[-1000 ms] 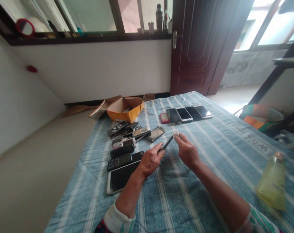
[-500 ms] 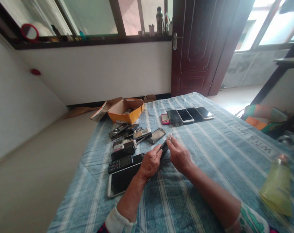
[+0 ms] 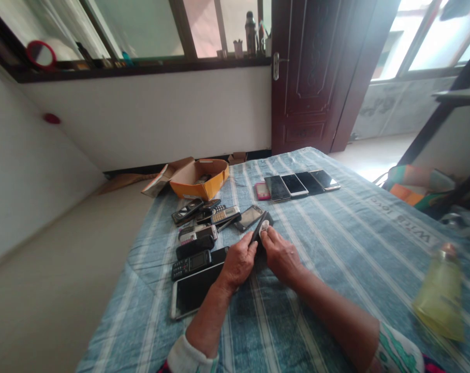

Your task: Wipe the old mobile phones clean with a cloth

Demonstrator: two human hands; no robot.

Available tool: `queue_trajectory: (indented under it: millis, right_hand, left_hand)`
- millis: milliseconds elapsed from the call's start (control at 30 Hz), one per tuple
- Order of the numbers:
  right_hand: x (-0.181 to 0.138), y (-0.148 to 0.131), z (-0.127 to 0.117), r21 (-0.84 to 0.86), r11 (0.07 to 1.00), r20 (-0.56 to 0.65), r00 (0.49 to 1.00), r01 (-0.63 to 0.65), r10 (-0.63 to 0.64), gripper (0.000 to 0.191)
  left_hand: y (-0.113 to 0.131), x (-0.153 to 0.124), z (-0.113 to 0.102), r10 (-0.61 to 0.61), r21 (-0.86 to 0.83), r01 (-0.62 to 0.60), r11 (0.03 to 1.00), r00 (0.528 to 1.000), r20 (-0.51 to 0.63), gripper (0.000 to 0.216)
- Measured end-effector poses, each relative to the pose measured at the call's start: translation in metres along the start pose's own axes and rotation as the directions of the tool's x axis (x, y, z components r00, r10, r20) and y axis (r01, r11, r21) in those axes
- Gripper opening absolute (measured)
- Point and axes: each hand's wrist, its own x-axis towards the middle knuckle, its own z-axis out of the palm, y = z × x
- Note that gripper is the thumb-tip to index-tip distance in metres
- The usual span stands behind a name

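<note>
My left hand (image 3: 239, 261) grips a dark phone (image 3: 260, 224) by its lower end, tilting it up over the striped blue cloth (image 3: 336, 243). My right hand (image 3: 280, 254) pinches a small white pad (image 3: 264, 232) against the phone's face. A pile of old keypad phones (image 3: 199, 228) lies just left of my hands, with a large dark tablet (image 3: 192, 290) under my left wrist. Beyond my hands a row of smartphones (image 3: 297, 184) lies side by side.
An orange cardboard box (image 3: 199, 178) sits at the table's far left corner. A yellow-green spray bottle (image 3: 439, 295) stands at the right. A dark wooden door (image 3: 316, 72) and a window sill with bottles (image 3: 250, 31) are behind. The floor drops away on the left.
My right hand has come in from the right and brought the white pad onto the phone. The phone has been raised more upright in my left hand.
</note>
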Motion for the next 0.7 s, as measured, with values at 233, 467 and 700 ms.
queue_trajectory:
  millis: [233, 467, 700]
  right_hand:
    - [0.015, 0.035, -0.008, 0.069, 0.965, 0.050, 0.967, -0.254, 0.251, 0.034]
    - [0.020, 0.041, -0.010, 0.182, 0.968, -0.067, 0.980, -0.172, 0.187, 0.037]
    - [0.009, 0.007, -0.017, 0.029, 0.996, 0.045, 0.996, 0.080, -0.082, 0.027]
  left_hand:
    - [0.001, -0.002, 0.004, -0.025, 0.124, 0.025, 0.992, 1.000, 0.000, 0.040]
    - [0.006, -0.005, 0.006, -0.020, 0.310, 0.010, 0.951, 0.999, 0.030, 0.043]
    - [0.007, -0.003, 0.005, -0.113, 0.464, 0.084, 0.882, 0.993, 0.035, 0.047]
